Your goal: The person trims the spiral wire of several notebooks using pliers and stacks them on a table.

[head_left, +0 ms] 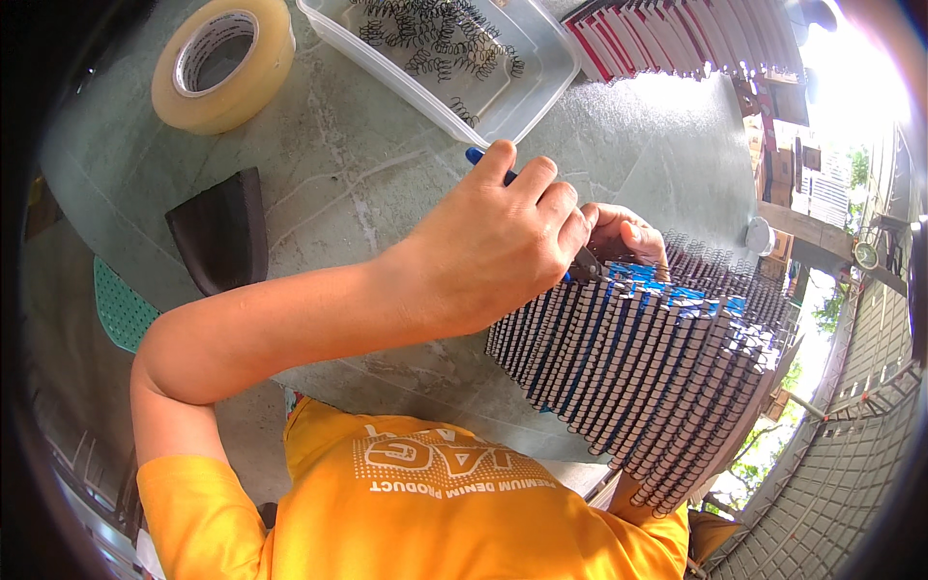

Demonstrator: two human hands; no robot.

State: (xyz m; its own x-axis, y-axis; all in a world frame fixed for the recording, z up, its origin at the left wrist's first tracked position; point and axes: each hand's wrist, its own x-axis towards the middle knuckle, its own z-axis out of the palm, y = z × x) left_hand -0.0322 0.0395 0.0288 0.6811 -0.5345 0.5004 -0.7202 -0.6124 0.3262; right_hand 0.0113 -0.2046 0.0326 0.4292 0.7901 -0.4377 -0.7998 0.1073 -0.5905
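Observation:
My left hand (507, 242) is closed round a pair of small blue-handled pliers (586, 264). One handle end pokes out above the knuckles, and the dark jaws are at the upper edge of a stack of spiral-bound notebooks (648, 358). Black wire coils run down the notebooks' spines, and blue cover parts show at the top. My right hand (626, 235) curls over the stack's far end, close to the pliers' jaws. The right forearm is mostly hidden behind the stack. Whatever the jaws grip is too small to make out.
A clear plastic tub (406, 82) of loose black coils stands at the table's far side. Left of it lies a roll of clear tape (193, 82), with a dark curved piece (224, 232) nearer me. Red-and-white books (686, 39) are stacked at the far right.

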